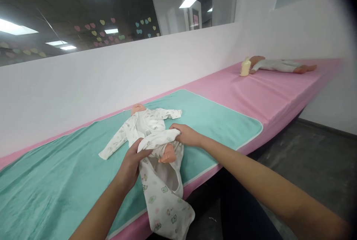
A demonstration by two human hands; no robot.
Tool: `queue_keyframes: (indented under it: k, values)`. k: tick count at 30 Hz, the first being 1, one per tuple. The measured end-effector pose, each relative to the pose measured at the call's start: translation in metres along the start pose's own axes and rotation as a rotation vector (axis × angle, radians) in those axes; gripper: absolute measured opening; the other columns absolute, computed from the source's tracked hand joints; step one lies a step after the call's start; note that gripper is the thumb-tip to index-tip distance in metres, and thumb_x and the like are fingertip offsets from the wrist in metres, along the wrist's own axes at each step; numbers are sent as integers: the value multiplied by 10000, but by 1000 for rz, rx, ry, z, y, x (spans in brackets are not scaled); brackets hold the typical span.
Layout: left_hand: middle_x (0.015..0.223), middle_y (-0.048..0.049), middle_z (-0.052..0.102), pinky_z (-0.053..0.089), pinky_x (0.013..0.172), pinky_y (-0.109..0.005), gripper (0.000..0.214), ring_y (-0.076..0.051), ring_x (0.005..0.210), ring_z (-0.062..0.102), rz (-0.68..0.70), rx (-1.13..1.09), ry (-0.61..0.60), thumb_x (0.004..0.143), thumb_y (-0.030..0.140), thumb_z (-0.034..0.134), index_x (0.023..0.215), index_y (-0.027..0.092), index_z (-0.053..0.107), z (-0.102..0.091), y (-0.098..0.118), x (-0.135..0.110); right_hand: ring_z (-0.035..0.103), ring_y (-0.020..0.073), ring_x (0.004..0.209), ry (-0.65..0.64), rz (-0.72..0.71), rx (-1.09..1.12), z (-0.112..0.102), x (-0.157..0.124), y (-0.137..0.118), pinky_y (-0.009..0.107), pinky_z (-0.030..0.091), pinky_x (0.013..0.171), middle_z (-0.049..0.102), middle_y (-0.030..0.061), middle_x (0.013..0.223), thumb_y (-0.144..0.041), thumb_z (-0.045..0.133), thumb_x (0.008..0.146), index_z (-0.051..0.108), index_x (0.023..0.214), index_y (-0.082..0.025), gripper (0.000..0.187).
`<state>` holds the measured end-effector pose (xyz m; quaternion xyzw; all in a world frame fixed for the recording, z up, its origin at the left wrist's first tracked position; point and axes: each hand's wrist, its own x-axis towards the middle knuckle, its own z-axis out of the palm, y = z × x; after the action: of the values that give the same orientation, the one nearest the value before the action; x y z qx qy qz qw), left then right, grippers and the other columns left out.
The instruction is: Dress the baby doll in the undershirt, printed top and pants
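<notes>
A baby doll (145,122) lies on its back on a teal mat (55,180), dressed in a white printed top with the sleeves spread out. One bare foot (169,154) sticks out toward me. My left hand (132,163) is closed on the bunched waist of white printed pants (164,199) at the doll's hips. My right hand (186,134) pinches the same bunched cloth on the other side. The loose pant legs hang over the mat's front edge.
The mat lies on a long pink padded bench (251,95) against a white wall. At the far end a second doll (279,65) lies beside a cream bottle (245,67). Dark floor (306,158) lies to the right of the bench.
</notes>
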<state>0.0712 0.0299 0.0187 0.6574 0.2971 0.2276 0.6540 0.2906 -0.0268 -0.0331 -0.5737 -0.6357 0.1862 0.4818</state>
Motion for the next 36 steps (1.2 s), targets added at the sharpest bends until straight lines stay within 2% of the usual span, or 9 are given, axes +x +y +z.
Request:
queue_keyframes:
  k: [5, 8, 12, 15, 21, 26, 29, 32, 36]
  values:
    - [631, 3, 488, 402, 568, -244, 104, -114, 561, 456, 62, -184, -188, 772, 261, 569, 756, 161, 546, -25, -1, 10, 502, 156, 797, -107, 74, 94, -5, 5, 12, 249, 363, 670, 549, -12, 845, -355, 645, 670, 547, 828, -180, 256]
    - [552, 5, 426, 386, 538, -249, 227, -110, 523, 417, 53, -229, -308, 800, 313, 522, 642, 152, 503, -48, 4, 21, 492, 149, 795, -200, 123, 177, -14, 7, 24, 242, 357, 671, 536, -16, 846, -352, 665, 652, 546, 832, -175, 280]
    - [658, -11, 519, 384, 505, -223, 167, -124, 579, 480, 32, -192, -152, 800, 322, 534, 761, 162, 559, -84, -1, 39, 471, 125, 731, -211, 230, 279, -23, 9, 38, 227, 344, 640, 511, -37, 784, -257, 675, 599, 528, 807, -171, 269]
    - [677, 2, 548, 377, 480, -204, 119, -116, 569, 504, -20, -165, -97, 758, 288, 600, 769, 176, 561, -95, -19, 48, 455, 113, 699, -211, 286, 351, -21, 12, 43, 215, 334, 614, 482, -48, 747, -209, 664, 579, 500, 772, -171, 256]
    - [790, 22, 588, 386, 511, -204, 228, -131, 636, 546, 78, -46, 34, 683, 256, 681, 862, 231, 542, -70, -42, 39, 503, 156, 797, -168, 311, 227, -9, 18, 36, 260, 390, 684, 539, -15, 831, -190, 644, 593, 543, 831, -172, 259]
    - [761, 17, 543, 350, 553, -224, 100, -121, 624, 446, 322, 383, 213, 735, 203, 576, 829, 234, 564, -49, -41, 24, 466, 216, 1114, -91, 161, 609, -22, 16, 17, 369, 405, 898, 470, 59, 1215, -319, 587, 744, 499, 1089, -242, 364]
    - [746, 12, 525, 336, 556, -235, 163, -126, 607, 419, 485, 498, 299, 747, 155, 522, 870, 250, 572, -43, -46, 19, 468, 203, 1125, -6, 87, 633, -25, 23, -4, 389, 393, 939, 450, 58, 1246, -398, 535, 804, 501, 1093, -266, 320]
    - [729, 13, 510, 338, 571, -244, 205, -134, 613, 426, 571, 514, 354, 738, 142, 532, 910, 249, 565, -42, -51, 18, 506, 198, 1079, -180, 20, 563, -14, 41, -32, 374, 425, 892, 476, 73, 1233, -403, 559, 795, 495, 1124, -251, 368]
    - [686, 6, 500, 347, 575, -259, 107, -141, 597, 431, 525, 568, 410, 749, 235, 564, 854, 215, 568, -47, -47, 16, 548, 173, 951, -625, -12, 230, 9, 76, -62, 272, 450, 744, 571, 36, 1087, -375, 655, 711, 559, 1057, -239, 385]
